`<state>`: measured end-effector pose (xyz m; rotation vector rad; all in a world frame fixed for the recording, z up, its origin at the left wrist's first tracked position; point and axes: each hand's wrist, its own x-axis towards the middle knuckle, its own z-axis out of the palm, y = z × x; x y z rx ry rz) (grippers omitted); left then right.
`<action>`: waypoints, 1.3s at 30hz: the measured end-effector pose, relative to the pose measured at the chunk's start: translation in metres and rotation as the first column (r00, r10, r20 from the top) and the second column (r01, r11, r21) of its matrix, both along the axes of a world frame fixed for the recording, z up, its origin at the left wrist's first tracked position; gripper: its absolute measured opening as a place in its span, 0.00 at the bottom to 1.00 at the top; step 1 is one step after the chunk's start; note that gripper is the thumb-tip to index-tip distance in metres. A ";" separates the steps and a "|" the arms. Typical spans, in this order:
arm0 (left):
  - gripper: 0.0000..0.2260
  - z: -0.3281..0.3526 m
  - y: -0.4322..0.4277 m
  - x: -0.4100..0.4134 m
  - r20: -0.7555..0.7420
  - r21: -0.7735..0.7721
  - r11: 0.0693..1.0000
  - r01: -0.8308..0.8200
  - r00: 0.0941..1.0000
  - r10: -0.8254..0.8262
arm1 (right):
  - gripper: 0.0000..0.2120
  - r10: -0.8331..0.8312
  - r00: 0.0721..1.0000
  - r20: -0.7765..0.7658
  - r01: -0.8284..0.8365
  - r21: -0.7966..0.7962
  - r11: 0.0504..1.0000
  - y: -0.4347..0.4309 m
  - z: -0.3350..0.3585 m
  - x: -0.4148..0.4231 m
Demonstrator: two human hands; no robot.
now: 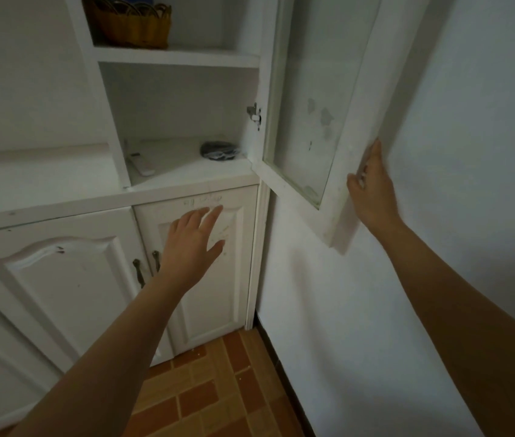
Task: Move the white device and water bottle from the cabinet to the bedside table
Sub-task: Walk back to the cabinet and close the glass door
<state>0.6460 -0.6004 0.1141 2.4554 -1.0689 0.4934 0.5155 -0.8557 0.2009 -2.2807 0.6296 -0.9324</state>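
my left hand [191, 244] hangs open and empty below the white device [141, 164]; my right hand [371, 190] grips the cabinet door [342, 171] beside it.

There's a yellow woven basket [133, 25] sitting on the upper shelf, and down on the lower shelf a dark, roundish lump of something [219, 150] sits over by the right side, too blurry to tell what it is. The glass-panelled door [312, 121] is swung wide open toward the white wall [470, 105], with a metal hinge [254, 112] showing at its inner edge. Below that are two white panelled doors [60, 279] with dark handles [146, 267] side by side, and the floor [218, 389] is orange-brown tile.
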 end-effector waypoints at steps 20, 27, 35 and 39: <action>0.31 -0.038 -0.062 -0.008 -0.094 -0.017 0.995 0.096 0.991 -0.098 | 0.39 0.207 0.977 0.051 -0.210 0.082 0.974 0.002 0.042 -0.006; 0.33 -0.040 -0.059 -0.012 -0.099 -0.054 0.990 0.130 0.986 -0.135 | 0.33 0.395 0.919 0.005 -0.395 0.003 0.919 0.028 0.041 0.006; 0.36 -0.028 -0.041 -0.009 -0.080 -0.121 0.987 0.110 0.990 -0.120 | 0.31 0.562 0.824 -0.070 -0.563 -0.217 0.798 0.070 0.045 0.050; 0.36 -0.030 -0.026 0.002 -0.051 -0.097 0.995 0.029 0.998 -0.034 | 0.31 0.602 0.793 -0.091 -0.601 -0.273 0.751 0.081 0.045 0.072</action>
